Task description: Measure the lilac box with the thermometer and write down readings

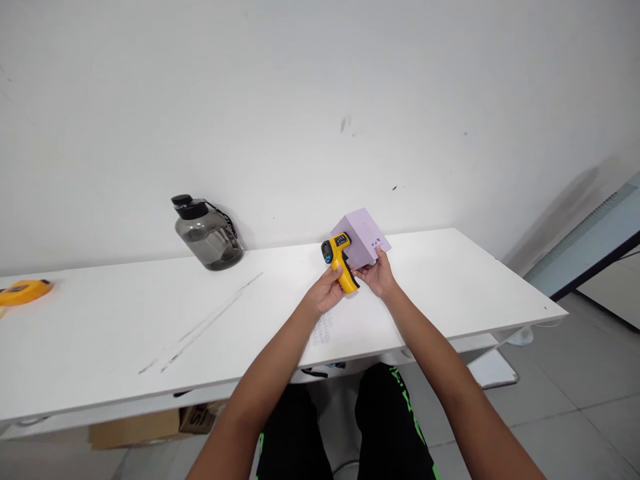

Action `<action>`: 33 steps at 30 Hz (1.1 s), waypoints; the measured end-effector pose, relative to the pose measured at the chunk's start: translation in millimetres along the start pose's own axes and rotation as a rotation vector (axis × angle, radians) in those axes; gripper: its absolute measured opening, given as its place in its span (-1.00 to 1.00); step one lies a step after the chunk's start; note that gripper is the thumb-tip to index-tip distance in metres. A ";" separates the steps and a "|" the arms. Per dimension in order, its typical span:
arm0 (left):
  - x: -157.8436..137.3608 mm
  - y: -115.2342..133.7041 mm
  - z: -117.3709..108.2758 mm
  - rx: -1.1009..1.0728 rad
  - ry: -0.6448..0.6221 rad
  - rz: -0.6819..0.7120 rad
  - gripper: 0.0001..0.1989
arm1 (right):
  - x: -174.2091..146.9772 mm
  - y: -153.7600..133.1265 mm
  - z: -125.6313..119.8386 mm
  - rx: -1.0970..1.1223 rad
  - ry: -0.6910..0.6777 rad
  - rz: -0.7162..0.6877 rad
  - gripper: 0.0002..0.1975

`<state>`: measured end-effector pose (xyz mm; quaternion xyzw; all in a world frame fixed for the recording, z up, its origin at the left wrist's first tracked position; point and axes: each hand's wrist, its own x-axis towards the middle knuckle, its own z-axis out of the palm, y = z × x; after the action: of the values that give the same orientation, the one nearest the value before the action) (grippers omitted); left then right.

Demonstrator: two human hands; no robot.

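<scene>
A yellow and black infrared thermometer gun [341,257] is gripped at its handle by my left hand [326,290]. Its small display and blue buttons face me, and its front end points at a light purple box [361,233]. My right hand [380,275] holds that box by its near lower corner, with the thumb on the face that carries small dark marks. The box is tilted just above the white table [440,280]. Whether the thermometer touches the box I cannot tell. Faint writing on a sheet or the tabletop shows below my left hand.
A grey see-through bottle [207,237] with a black cap stands against the wall, left of my hands. At the far left edge lies a yellow-orange tape measure [27,292]. Below the table are a cardboard box [135,429] and a white panel [493,369].
</scene>
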<state>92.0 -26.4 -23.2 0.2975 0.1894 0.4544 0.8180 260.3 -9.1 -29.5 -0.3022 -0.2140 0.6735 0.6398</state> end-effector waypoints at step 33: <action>1.8 -0.3 -2.1 0.041 0.013 0.038 -0.70 | -0.5 -1.1 2.0 -0.038 0.039 0.003 -0.53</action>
<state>91.8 -24.2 -25.1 0.3147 0.1983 0.4677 0.8018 259.7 -9.3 -27.3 -0.3276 -0.2140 0.6641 0.6371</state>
